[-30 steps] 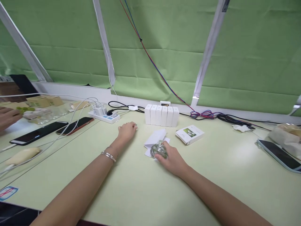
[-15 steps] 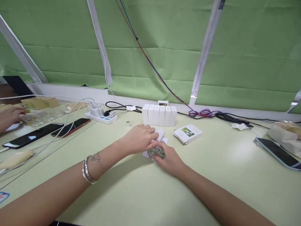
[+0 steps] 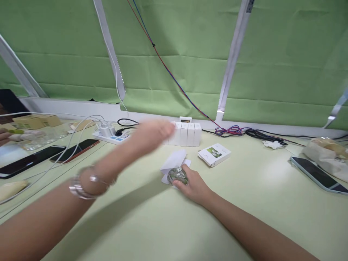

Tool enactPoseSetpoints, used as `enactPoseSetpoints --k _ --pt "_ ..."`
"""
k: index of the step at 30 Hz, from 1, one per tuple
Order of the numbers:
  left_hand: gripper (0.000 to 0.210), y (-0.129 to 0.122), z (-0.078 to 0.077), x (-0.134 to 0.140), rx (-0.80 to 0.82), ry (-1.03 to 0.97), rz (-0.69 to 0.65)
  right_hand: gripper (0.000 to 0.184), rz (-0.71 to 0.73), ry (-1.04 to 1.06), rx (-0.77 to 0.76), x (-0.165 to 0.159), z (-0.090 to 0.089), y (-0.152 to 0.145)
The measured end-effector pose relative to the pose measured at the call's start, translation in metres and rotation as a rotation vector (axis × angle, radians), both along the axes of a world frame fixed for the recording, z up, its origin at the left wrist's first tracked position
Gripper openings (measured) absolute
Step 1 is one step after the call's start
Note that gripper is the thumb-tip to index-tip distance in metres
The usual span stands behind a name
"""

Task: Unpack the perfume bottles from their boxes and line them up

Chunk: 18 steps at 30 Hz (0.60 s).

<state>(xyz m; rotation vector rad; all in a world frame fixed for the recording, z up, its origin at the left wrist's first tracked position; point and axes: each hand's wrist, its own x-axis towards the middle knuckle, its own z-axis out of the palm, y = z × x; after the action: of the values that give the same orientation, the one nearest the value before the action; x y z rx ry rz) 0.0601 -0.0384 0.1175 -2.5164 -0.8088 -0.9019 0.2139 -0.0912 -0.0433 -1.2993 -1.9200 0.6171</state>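
Across the foreground a pale green counter (image 3: 244, 224) is crossed by two bare forearms, and a long shadow is thrown on it beneath the left one. Near its middle a clear round bottle (image 3: 176, 177) is held by the right hand (image 3: 197, 185), whose fingers are clamped around its side; just behind, a folded white paper (image 3: 174, 159) is partly covered by it. Farther back, a white carton (image 3: 214, 154) is laid flat and a row of white boxes (image 3: 191, 135) is stood upright; to the left, a red-edged phone (image 3: 87, 145) and a power strip (image 3: 110, 137) are set near white cables. Behind everything, the window side is covered by green blinds (image 3: 176, 32). The left hand (image 3: 152, 136) is blurred, so it cannot be told whether its fingers are apart or together; the left end of the row is hidden by it. At the left edge, another person's hand (image 3: 3, 137) is cut off. Half a second earlier, the left hand was placed at the bottle's top; since then it has been raised in front of the boxes, while the bottle is still gripped on the right.
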Motion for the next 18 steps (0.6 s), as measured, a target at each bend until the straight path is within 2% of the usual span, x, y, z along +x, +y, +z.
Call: enactPoseSetpoints --k 1,3,4,5,6,7,9,11,13,15,18 --pt "0.051 -0.001 0.023 -0.007 0.092 -0.189 0.089 0.02 -0.005 -0.01 -0.001 0.0 0.001 0.0" --pt "0.051 0.006 0.057 -0.02 0.148 -0.277 0.133 0.019 -0.024 -0.021 -0.006 0.0 0.001 0.0" --pt "0.047 0.014 0.064 -0.025 0.114 -0.19 0.177 0.018 -0.032 -0.021 -0.009 0.0 0.001 -0.001" --pt "0.042 0.025 0.062 -0.03 0.048 -0.052 0.233 0.018 -0.039 -0.019 -0.01 0.0 0.002 -0.001" --pt "0.034 0.039 0.053 -0.034 -0.062 0.073 0.268 0.018 -0.043 -0.019 -0.011 0.0 0.002 -0.001" --pt "0.028 0.056 0.038 -0.037 -0.165 0.204 0.251 0.018 -0.046 -0.02 -0.009 0.0 0.002 -0.001" --pt "0.022 0.089 -0.002 -0.044 -0.334 0.446 0.239 0.018 -0.044 -0.02 0.002 -0.001 0.002 -0.001" --pt "0.018 0.119 -0.042 -0.049 -0.38 0.487 0.282 0.017 -0.039 -0.021 0.014 -0.001 0.002 -0.002" --pt "0.016 0.138 -0.07 -0.052 -0.408 0.496 0.323 0.017 -0.034 -0.027 0.015 0.0 0.003 -0.002" --pt "0.013 0.148 -0.084 -0.052 -0.43 0.493 0.354 0.017 -0.032 -0.033 0.002 0.0 0.004 -0.003" --pt "0.008 0.153 -0.09 -0.049 -0.474 0.485 0.379 0.018 -0.034 -0.035 -0.027 0.0 0.005 -0.002"
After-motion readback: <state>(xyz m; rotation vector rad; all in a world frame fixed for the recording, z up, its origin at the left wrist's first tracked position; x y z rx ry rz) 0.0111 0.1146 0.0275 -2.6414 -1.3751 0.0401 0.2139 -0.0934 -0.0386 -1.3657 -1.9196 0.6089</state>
